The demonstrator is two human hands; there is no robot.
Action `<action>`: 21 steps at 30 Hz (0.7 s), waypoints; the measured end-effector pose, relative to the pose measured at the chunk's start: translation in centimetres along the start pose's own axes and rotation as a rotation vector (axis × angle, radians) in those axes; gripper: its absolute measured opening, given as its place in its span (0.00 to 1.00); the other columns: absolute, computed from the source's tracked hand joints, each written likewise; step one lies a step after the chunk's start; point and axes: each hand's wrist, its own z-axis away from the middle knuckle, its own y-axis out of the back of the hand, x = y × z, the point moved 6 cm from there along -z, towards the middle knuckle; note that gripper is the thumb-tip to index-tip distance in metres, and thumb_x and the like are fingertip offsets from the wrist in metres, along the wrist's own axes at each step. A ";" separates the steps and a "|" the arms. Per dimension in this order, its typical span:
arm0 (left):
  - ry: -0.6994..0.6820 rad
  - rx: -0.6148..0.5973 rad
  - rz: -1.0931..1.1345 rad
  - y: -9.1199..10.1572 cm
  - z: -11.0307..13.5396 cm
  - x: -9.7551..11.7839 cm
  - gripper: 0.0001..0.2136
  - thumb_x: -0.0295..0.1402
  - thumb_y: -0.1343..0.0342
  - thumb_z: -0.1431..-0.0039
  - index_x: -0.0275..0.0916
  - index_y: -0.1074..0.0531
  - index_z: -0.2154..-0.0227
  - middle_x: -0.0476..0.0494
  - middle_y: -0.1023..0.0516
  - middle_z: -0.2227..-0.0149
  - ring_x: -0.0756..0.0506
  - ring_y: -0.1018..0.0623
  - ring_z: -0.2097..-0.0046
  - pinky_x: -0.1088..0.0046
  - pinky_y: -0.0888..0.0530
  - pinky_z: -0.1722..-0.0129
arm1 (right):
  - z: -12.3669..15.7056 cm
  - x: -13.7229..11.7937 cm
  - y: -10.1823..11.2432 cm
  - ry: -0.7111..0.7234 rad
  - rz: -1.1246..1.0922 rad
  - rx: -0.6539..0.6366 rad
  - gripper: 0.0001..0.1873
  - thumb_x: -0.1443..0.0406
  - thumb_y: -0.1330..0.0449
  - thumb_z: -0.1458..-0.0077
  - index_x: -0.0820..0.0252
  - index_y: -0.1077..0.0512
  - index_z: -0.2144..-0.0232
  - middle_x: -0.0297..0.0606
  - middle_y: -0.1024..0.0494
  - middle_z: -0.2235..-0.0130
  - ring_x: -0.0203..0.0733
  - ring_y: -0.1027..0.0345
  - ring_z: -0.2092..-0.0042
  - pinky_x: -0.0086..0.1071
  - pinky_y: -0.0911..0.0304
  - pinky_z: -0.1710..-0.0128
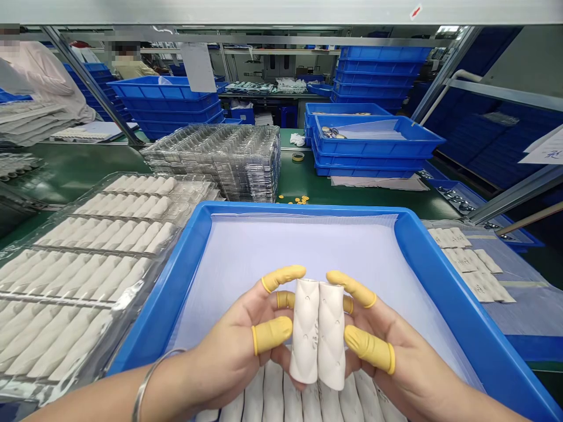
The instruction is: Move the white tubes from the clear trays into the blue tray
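Left hand: the left hand (pixel 241 325), over the blue tray (pixel 308 208), pinches the left white tube (pixel 304 337) between thumb and curled fingers.
Right hand: the right hand (pixel 382 323), also over the blue tray, pinches the right white tube (pixel 331 340) in the same manner.
Held tubes: above the near part of the blue tray, side by side, almost upright; surfaces are quilted, with small dark marks near the line where the two meet.
Finger cots: yellow finger cots (pixel 272 336) cover several fingertips, both thumbs included.
Bracelet: a metal bracelet (pixel 148 384) encircles the left wrist, over the near left part of the blue tray.
Tray lining: a pale sheet (pixel 308 246) covers the floor of the blue tray.
Tray contents: a row of white tubes (pixel 273 395) lies at the near end of the blue tray, below the hands.
Clear tray: left of the blue tray, a clear plastic tray (pixel 127 300) holds rows of white pieces (pixel 94 272).
Tray stack: behind the blue tray, toward its left, stand nested clear trays (pixel 261 164).
Loose items: just beyond the blue tray's far rim, small yellow pieces (pixel 303 200); farther back, a tape roll (pixel 298 157).
Side group: right of the blue tray, more white pieces (pixel 472 264) lie in short rows.
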 end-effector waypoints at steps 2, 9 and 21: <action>0.005 0.004 -0.013 0.0 0.0 -0.1 0.20 0.36 0.40 0.43 0.52 0.34 0.47 0.44 0.26 0.58 0.49 0.23 0.64 0.75 0.25 0.70 | 0.0 0.1 0.0 0.000 0.015 -0.008 0.20 0.58 0.33 0.41 0.37 0.31 0.47 0.32 0.24 0.58 0.40 0.27 0.60 0.29 0.30 0.64; -0.041 0.025 -0.089 0.5 0.1 -0.5 0.27 0.35 0.33 0.51 0.53 0.34 0.48 0.44 0.29 0.55 0.43 0.29 0.52 0.70 0.26 0.61 | 0.2 0.5 0.5 0.041 0.115 -0.002 0.29 0.56 0.29 0.47 0.39 0.33 0.45 0.35 0.29 0.47 0.47 0.39 0.43 0.41 0.43 0.44; -0.001 0.008 -0.117 0.0 -0.1 0.0 0.16 0.34 0.42 0.41 0.43 0.31 0.50 0.42 0.25 0.58 0.48 0.24 0.63 0.71 0.26 0.64 | 0.1 0.8 0.3 -0.006 0.091 -0.001 0.27 0.57 0.32 0.42 0.44 0.36 0.44 0.39 0.28 0.49 0.49 0.31 0.50 0.40 0.33 0.54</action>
